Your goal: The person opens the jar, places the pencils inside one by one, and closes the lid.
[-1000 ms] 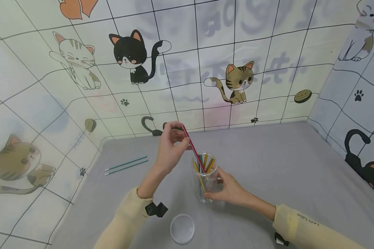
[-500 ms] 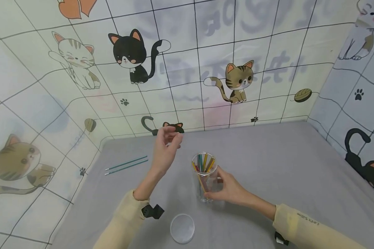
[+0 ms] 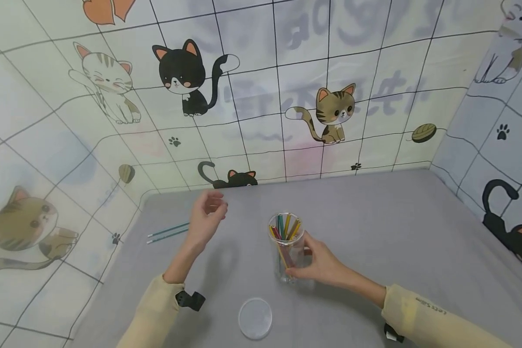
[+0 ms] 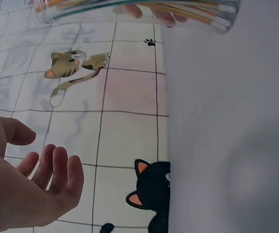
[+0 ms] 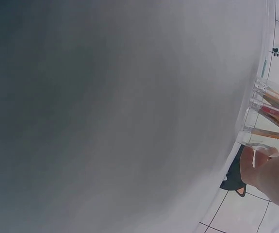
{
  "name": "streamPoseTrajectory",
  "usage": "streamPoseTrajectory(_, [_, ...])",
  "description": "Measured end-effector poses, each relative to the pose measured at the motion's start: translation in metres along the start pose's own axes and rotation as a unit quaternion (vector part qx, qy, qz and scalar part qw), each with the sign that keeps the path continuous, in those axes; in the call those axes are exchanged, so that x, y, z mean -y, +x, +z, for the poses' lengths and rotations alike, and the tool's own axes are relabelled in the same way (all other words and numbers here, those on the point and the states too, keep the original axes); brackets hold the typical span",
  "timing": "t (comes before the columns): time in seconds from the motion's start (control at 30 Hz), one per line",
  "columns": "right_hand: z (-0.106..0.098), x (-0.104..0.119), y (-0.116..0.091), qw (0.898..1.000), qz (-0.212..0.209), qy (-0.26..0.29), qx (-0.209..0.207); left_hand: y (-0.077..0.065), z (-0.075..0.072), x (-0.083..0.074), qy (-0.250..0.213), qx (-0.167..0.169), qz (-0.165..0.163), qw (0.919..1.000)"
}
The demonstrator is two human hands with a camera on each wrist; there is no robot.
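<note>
My left hand (image 3: 206, 218) hovers at the left with loosely bent fingers and nothing between them, partly covering two teal pencils (image 3: 167, 236) on the table. In the left wrist view, the same hand (image 4: 35, 187) has its palm and relaxed fingers showing. A clear jar (image 3: 297, 261) stands upright near the middle, filled with several coloured pencils (image 3: 287, 228) in yellow, teal and red. My right hand (image 3: 324, 261) grips the jar's lower right side, thumb in front. The right wrist view catches this hand (image 5: 275, 172) beside the jar at the edge.
A round clear lid (image 3: 255, 319) lies flat at the front of the table, left of the jar. Grey cloth covers the table (image 3: 383, 232). A cat-print sheet (image 3: 261, 96) hangs behind and along both sides.
My left hand let go of the red pencil, which dropped into the jar, then moved left and down toward the teal pencils. My right hand stays on the jar.
</note>
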State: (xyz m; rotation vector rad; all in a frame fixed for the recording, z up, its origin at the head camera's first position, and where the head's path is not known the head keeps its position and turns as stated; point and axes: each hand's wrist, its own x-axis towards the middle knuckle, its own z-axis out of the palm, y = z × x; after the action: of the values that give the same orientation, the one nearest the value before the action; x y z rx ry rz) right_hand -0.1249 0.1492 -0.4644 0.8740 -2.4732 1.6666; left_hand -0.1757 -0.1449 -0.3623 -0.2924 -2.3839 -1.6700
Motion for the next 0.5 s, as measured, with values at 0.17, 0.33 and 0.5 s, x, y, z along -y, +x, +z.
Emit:
streamPoseTrajectory(0.17, [0.0,-0.002,-0.001,1.0,-0.004,0.007,-0.002,-0.002,-0.008,0.017,0.029,0.019,0.003,0.9994])
streamPoseTrajectory(0.33, [-0.001,-0.002,-0.001,1.0,-0.003,0.007,-0.007,-0.005,-0.011,0.012,0.049,0.028,0.01,0.9984])
streamPoseTrajectory(0.5, [-0.002,-0.001,0.0,1.0,0.001,0.007,0.0,-0.005,-0.015,0.012,0.061,0.029,0.018,0.9976])
